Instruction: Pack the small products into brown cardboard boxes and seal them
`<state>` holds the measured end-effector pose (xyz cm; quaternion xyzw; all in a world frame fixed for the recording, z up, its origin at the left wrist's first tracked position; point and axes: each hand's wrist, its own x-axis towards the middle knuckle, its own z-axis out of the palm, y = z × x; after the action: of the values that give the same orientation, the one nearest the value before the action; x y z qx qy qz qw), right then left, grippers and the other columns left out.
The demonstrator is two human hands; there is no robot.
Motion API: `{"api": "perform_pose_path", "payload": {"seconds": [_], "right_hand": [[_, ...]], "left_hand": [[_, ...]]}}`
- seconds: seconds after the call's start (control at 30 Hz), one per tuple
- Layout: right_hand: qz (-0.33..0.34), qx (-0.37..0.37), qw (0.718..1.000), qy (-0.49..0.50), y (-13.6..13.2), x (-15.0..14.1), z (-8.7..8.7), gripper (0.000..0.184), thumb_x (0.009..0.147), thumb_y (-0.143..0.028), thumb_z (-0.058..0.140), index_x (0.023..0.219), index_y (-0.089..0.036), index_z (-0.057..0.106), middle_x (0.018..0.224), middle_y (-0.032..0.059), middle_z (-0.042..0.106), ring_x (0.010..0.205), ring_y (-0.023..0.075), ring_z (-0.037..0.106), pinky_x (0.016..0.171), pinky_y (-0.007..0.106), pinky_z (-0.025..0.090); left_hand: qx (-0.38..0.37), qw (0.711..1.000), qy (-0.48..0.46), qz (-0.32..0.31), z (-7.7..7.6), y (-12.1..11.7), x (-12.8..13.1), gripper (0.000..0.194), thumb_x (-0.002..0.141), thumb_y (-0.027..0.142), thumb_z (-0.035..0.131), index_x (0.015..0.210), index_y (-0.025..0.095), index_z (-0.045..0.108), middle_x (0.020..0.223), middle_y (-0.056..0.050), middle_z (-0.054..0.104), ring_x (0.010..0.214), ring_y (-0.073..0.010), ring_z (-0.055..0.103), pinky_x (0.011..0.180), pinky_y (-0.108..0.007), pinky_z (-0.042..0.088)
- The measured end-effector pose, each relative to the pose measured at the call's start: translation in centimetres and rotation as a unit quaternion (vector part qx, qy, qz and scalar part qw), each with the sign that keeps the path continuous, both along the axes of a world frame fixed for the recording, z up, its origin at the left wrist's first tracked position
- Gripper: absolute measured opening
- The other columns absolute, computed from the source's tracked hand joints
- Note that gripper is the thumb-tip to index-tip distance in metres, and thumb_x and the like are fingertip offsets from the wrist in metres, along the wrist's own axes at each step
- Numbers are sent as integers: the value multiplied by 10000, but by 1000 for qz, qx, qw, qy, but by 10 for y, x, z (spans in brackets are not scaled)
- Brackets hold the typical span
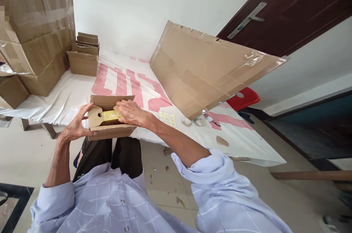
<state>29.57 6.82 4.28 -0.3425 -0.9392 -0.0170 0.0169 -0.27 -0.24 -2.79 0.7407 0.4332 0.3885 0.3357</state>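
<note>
Our left hand (76,125) grips the carton (110,134) at nine o'clock; our right hand (131,111) meets the yellow box (109,116) at three!

Pale blue checked shirt (132,200), dark trousers (128,158)

Looks like a makeshift packing room. Shows taped cartons (45,31) stacked on a cloth-covered table (247,145), an open box (111,133) with yellow package (110,116) inside, cardboard sheet (203,68). Has tiled floor (159,178), plain white wall (123,9), dark door (294,9).
</note>
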Motion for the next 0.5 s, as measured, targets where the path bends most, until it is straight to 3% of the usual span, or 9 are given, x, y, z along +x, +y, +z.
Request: {"api": "perform_pose_path", "payload": {"seconds": [0.17,0.23,0.33,0.43,0.5], "right_hand": [[12,-39,988,149,-1,16,27,294,945,-229,779,1236,-191,782,1213,114,768,1112,277,701,988,416,567],[9,-56,967,247,0,29,45,374,969,-283,755,1335,-201,762,1260,100,755,1123,264,702,997,410,585],[-13,-25,929,369,6,50,72,423,974,-375,775,1365,-216,766,1269,96,725,1201,291,693,1072,452,594],[-33,5,893,450,13,64,94,473,972,-511,795,1344,-217,793,1253,95,708,1258,319,689,1146,491,576],[-41,-12,868,494,15,69,104,548,964,-609,792,1347,-217,806,1255,95,714,1249,322,705,1116,488,599]], "left_hand": [[-4,999,-34,17,-8,7,-4,1242,712,497,992,1775,319,374,1790,-184,409,1632,-477,468,1261,-644,539],[-9,998,-58,30,-11,15,-6,1300,679,494,1014,1779,300,350,1786,-204,425,1622,-483,482,1266,-654,531],[-9,996,-68,55,-12,35,-9,1299,649,442,1011,1766,305,362,1789,-201,429,1619,-482,481,1253,-678,532],[4,995,-64,76,-7,64,-10,1265,631,408,984,1745,294,396,1786,-196,416,1603,-465,492,1235,-667,544],[16,993,-68,92,-3,88,-10,1263,598,393,979,1726,280,423,1770,-199,416,1607,-465,478,1225,-648,551]]}}
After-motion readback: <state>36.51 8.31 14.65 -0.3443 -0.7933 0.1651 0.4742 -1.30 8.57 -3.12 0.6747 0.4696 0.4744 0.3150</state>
